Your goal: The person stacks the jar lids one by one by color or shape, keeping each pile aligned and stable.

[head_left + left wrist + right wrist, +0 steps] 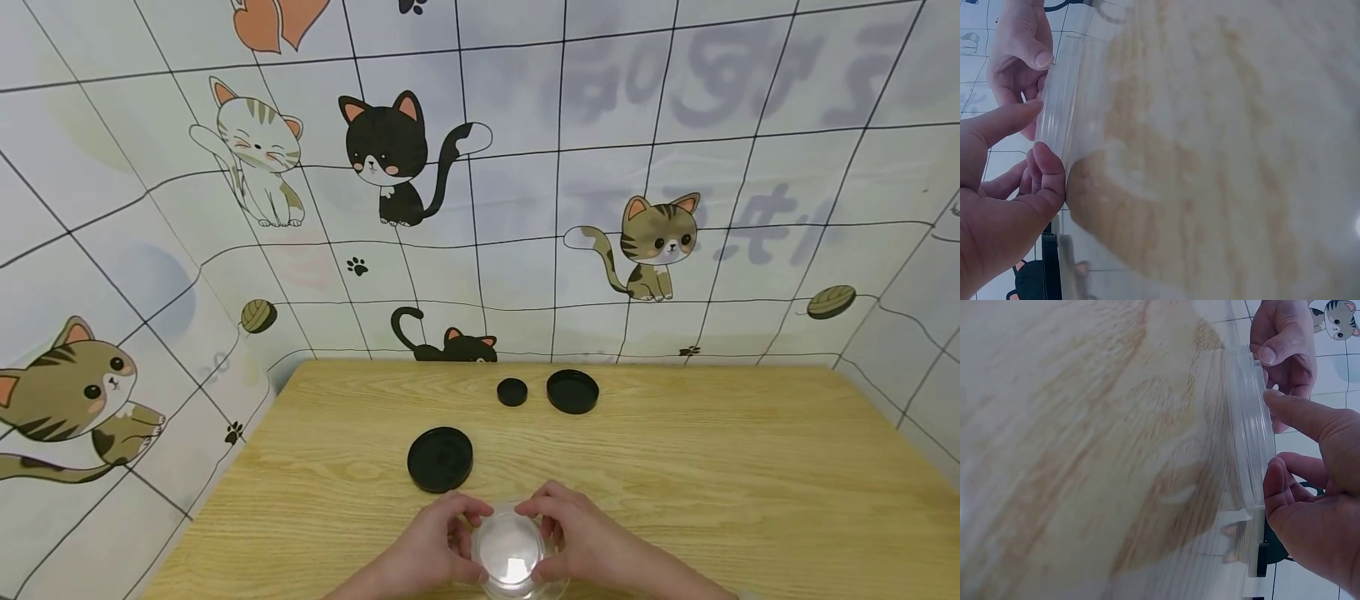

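Near the front of the table, a clear round container (510, 546) sits between my two hands, with a wider clear rim (557, 590) visible beneath it. From its left side, my left hand (438, 542) grips the container with thumb and fingertips. My right hand (581, 533) holds the opposite side in the same way, fingers curled. In the left wrist view the clear ridged wall (1060, 103) stands at the fingertips of both hands. The right wrist view shows the ridged side (1249, 431) too, with the right fingertips (1275, 465) right at it.
A large black round lid (440, 459) lies just beyond my left hand. Farther back on the wooden table (712, 467) are a small black lid (512, 392) and a medium black lid (573, 392). A cat-patterned cloth (525, 200) hangs behind the table and along its sides.
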The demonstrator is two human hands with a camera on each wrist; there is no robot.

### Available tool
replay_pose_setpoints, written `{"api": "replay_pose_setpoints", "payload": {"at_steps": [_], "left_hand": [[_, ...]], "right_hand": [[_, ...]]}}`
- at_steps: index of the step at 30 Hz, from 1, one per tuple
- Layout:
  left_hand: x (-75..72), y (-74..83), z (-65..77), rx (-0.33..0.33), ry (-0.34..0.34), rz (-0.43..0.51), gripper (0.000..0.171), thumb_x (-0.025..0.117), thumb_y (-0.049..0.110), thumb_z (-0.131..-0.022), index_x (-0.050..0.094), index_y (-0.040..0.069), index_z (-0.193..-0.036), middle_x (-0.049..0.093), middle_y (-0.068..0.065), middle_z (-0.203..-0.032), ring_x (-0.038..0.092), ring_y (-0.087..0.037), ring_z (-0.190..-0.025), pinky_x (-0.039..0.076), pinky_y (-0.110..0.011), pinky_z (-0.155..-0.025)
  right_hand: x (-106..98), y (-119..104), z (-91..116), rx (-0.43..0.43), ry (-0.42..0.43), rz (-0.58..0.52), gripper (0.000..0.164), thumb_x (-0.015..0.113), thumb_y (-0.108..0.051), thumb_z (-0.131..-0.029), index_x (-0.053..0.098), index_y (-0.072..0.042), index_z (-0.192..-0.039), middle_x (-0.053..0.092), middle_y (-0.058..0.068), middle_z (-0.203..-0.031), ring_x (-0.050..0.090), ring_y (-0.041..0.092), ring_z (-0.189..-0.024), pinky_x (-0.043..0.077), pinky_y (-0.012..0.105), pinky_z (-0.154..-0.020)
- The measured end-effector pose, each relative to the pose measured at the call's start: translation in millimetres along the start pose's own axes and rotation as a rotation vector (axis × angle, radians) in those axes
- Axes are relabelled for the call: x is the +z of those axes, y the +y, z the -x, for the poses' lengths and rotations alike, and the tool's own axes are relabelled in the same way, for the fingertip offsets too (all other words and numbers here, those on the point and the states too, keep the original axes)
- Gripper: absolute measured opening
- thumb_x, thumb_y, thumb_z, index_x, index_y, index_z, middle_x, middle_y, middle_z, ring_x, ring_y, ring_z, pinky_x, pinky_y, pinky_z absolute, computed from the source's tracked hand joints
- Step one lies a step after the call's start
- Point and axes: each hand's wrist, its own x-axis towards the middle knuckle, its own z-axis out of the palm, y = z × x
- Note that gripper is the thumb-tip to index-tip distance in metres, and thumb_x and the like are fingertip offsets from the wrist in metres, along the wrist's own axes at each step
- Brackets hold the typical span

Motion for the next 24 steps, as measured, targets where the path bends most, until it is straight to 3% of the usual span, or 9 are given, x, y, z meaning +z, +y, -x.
{"api": "replay_pose_setpoints", "payload": {"at_steps": [6,13,20,24], "left_hand": [[-1.8,-0.8,-0.3,0.014,-0.005,0.016,0.056,0.085,-0.011,-0.072,0.064,0.0,-0.122,0.053,-0.005,-0.105,0.057,-0.011,-0.072,0.048,-0.019,-0.066],[-11.5,11.0,-8.9,0.085,0.014,-0.035,0.058,0.086,-0.007,-0.074,0.062,0.0,-0.126,0.053,-0.008,-0.106,0.057,-0.01,-0.072,0.048,-0.021,-0.066],[-20.8,28.7,-35.8,0.091,0.024,-0.01,0.059,0.086,-0.006,-0.076,0.06,-0.005,-0.129,0.054,-0.017,-0.109,0.059,-0.015,-0.077,0.052,-0.023,-0.068],[-20.6,37.7,-58.9,0.07,0.031,0.026,0.057,0.086,0.0,-0.079,0.061,-0.001,-0.13,0.055,-0.017,-0.113,0.061,-0.018,-0.081,0.053,-0.025,-0.068]], "right_hand": [[0.6,0.5,0.9,0.002,0.003,-0.007,0.056,0.092,-0.015,-0.076,0.067,-0.007,-0.126,0.051,-0.003,-0.103,0.049,0.007,-0.083,0.047,0.022,-0.072],[-8.0,1.8,5.9,-0.113,0.095,-0.004,0.062,0.092,-0.014,-0.076,0.065,0.001,-0.13,0.055,-0.001,-0.106,0.054,0.005,-0.08,0.053,0.025,-0.07],[-35.1,5.8,6.9,-0.156,0.195,0.029,0.061,0.089,-0.016,-0.081,0.062,0.003,-0.133,0.057,0.009,-0.111,0.058,0.014,-0.083,0.054,0.028,-0.072],[-52.2,15.8,3.4,-0.133,0.252,0.037,0.062,0.087,-0.016,-0.083,0.06,0.006,-0.134,0.058,0.014,-0.112,0.06,0.022,-0.085,0.055,0.028,-0.073]]}}
